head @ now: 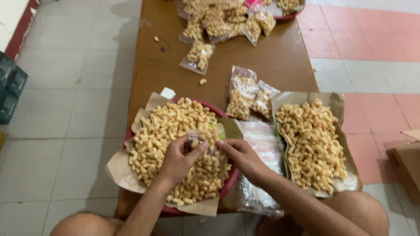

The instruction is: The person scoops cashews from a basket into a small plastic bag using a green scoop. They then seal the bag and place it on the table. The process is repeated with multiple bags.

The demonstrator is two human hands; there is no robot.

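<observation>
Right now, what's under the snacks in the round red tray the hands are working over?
Brown paper lines the red tray, its edges sticking out past the rim. The curled snacks cover the rest, so the tray's bottom is hidden. Both hands hold a small clear bag above.

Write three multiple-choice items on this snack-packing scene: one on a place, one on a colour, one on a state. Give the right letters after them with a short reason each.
1. Where does the pile of filled bags lie?
A. At the far end of the table
B. On the tiled floor
C. On the cardboard boxes

2. What colour is the tray under the paper-lined heap of snacks below the hands?
A. Blue
B. Red
C. White

3. What is the state of the small clear bag?
A. Lying flat on the table
B. Held between both hands above the heap
C. Tucked inside a box

Answers:
1 A: the bags lie on the brown table, far from the person.
2 B: a red rim shows past the paper's edge.
3 B: the left hand and right hand meet on it over the snacks.
</observation>
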